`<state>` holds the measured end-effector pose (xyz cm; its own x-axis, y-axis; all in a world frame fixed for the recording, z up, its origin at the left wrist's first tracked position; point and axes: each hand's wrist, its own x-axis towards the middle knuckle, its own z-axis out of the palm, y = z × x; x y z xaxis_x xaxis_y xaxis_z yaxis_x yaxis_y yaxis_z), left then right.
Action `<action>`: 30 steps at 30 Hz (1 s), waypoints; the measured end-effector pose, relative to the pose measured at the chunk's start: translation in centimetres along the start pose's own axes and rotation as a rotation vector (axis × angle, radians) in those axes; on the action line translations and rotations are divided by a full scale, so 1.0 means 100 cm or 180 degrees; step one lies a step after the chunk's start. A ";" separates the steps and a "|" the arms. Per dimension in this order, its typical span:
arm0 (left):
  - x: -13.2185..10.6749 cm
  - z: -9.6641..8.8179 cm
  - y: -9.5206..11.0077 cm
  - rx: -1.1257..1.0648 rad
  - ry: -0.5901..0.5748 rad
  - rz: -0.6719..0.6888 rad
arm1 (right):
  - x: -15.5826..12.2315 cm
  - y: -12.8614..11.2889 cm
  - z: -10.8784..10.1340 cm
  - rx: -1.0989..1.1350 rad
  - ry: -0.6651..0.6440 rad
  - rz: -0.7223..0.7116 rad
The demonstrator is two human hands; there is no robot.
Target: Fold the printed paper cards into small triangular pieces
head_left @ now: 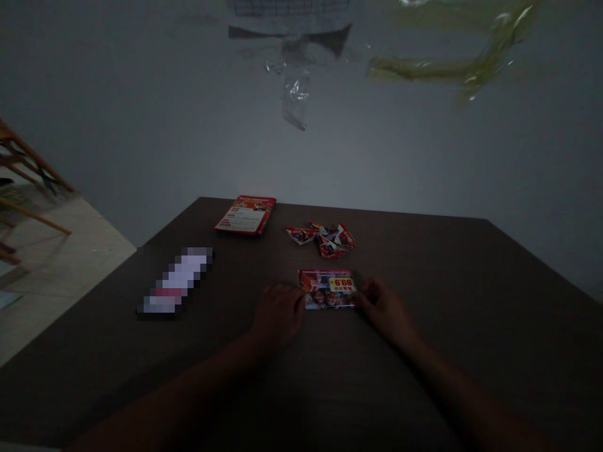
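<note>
A small printed sheet (327, 289), colourful and marked with a yellow price panel, is laid flat on the dark bench (471, 301), near the middle and just in front of the person. It is flanked by both hands. The left hand (277, 314) is set at the sheet's left edge with the fingers curled and the knuckles up. The right hand (384, 311) is set at the right edge, bent in the same way. Both hands are seen touching the sheet. In the dim light it cannot be told whether the edges are pinched or only pressed down.

Just beyond the sheet, a cluster of folded paper pieces (325, 238) in red and white is scattered. Further back and to the left, a red leaflet (245, 214) is placed near the bench's far edge. A pixelated oblong object (176, 281) is found well to the left of the hands. A wooden chair (23, 188) is partly shown at the left border, and a scrap of clear plastic (296, 100) is stuck to the grey wall behind.
</note>
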<state>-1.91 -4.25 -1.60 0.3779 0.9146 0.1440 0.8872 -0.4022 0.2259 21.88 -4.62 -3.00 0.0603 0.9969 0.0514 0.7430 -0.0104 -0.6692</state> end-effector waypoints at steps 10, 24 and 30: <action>-0.002 -0.002 0.001 0.0088 0.0167 0.0153 | -0.001 -0.009 -0.003 -0.0623 -0.0126 -0.0099; -0.001 0.007 0.006 -0.0213 0.0291 0.0929 | -0.002 -0.015 -0.005 -0.0769 -0.0205 -0.0013; -0.002 0.006 0.015 -0.0121 0.0110 0.1235 | -0.002 -0.017 -0.006 -0.0708 -0.0228 0.0019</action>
<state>-0.54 -4.97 -1.86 0.6736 0.6926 0.2581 0.6696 -0.7197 0.1837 21.00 -4.82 -1.44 0.0237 0.9997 -0.0101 0.8718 -0.0256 -0.4891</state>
